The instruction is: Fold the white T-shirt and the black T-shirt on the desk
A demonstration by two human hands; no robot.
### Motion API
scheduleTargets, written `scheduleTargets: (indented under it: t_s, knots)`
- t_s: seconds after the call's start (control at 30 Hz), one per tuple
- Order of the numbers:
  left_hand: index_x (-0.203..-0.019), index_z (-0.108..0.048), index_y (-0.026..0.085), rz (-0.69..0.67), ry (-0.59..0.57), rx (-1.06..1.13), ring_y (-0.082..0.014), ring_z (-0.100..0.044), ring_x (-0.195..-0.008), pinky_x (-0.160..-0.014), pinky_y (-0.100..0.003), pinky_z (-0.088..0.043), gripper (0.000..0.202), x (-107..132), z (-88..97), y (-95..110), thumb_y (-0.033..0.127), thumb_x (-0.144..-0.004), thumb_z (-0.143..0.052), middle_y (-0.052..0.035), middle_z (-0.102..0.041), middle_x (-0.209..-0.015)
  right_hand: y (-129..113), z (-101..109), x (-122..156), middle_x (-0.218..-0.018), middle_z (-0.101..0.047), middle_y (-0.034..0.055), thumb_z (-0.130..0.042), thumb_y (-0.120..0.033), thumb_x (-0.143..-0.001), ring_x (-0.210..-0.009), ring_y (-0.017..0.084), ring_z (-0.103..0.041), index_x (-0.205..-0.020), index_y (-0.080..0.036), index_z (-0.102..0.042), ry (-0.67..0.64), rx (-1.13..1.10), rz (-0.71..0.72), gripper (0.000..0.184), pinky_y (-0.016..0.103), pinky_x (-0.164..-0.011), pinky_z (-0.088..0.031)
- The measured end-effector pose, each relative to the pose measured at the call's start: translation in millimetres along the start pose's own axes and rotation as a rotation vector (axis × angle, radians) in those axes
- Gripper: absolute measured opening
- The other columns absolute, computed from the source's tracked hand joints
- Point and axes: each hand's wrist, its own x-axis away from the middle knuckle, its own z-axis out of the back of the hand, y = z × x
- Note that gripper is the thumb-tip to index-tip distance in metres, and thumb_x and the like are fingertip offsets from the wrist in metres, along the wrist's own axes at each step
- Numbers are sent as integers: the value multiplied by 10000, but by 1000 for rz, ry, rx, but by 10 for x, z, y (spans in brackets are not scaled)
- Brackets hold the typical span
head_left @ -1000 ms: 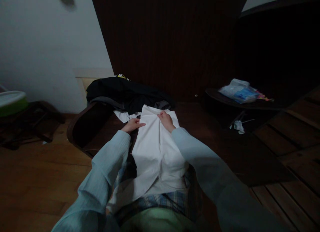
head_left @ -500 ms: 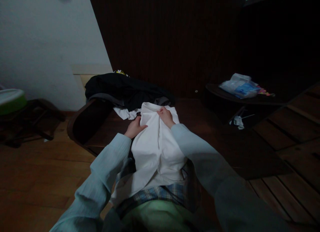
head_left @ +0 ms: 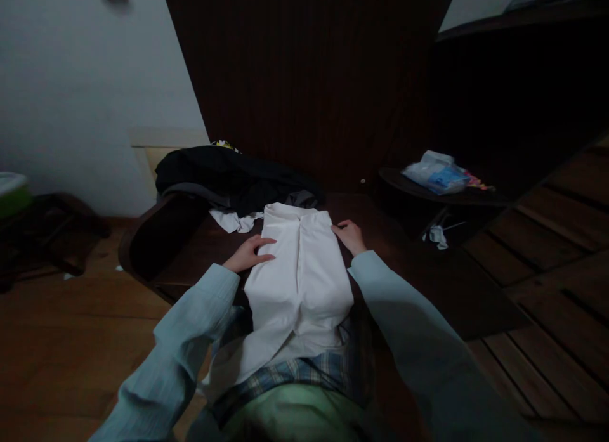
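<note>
A white garment (head_left: 318, 271) lies lengthwise before me, a seam or opening running down its middle and its band-like top edge pointing away. Its near end drapes over my lap, on blue plaid cloth (head_left: 304, 371). My left hand (head_left: 248, 253) rests at the garment's left edge, thumb and fingers apart, fingertips on the fabric. At the upper right edge, my right hand (head_left: 351, 236) has its fingers bent together on the border, pinching it. A smaller white cloth (head_left: 233, 220) lies just beyond my left hand.
Behind the garment a black cloth pile (head_left: 228, 175) lies on the dark wooden bench (head_left: 190, 264). A plastic packet (head_left: 438, 174) sits on a small shelf at right, with crumpled white paper (head_left: 436, 236) below. A green-and-white container (head_left: 14, 195) stands on a stool at far left.
My right hand has moved from the garment's middle near the top to its right edge. My left hand has slid slightly toward me. The top now lies flatter and the view has shifted.
</note>
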Motion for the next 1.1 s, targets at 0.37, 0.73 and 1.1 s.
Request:
scheduleTargets:
  t_s: [0.37, 0.73, 1.1]
  knots:
    - [-730, -695, 196, 121, 95, 210, -202, -581, -796, -781, -317, -450, 215, -494, 30, -16, 213, -518, -664, -38, -655, -814, -255, -59, -112, -305, -397, -76, -573, -113, -609, -317, 61, -365, -465, -154, -495, -441, -235, -127, 169, 183, -367, -265]
    - [-1011, -619, 161, -138, 165, -370, -209, -584, -832, -792, -307, -444, 406, -610, 171, 607, 89, -649, -448, -80, -566, -1002, -502, 354, 47, -815, -674, 42, -542, -116, -670, -745, 143, -623, -741, -168, -533, -323, -173, 282, 89, 240, -658, -480]
    - [-1303, -279, 90, -282, 172, -629, -303, -279, -1261, -1014, -371, -288, 705, -1945, 462, 772, 61, -642, -524, -183, -180, -1412, -1277, 365, -1178, -1218, -504, 180, -588, -177, -685, -1104, 224, -497, -1120, -81, -430, -171, 57, 549, 473, 363, -934, -380]
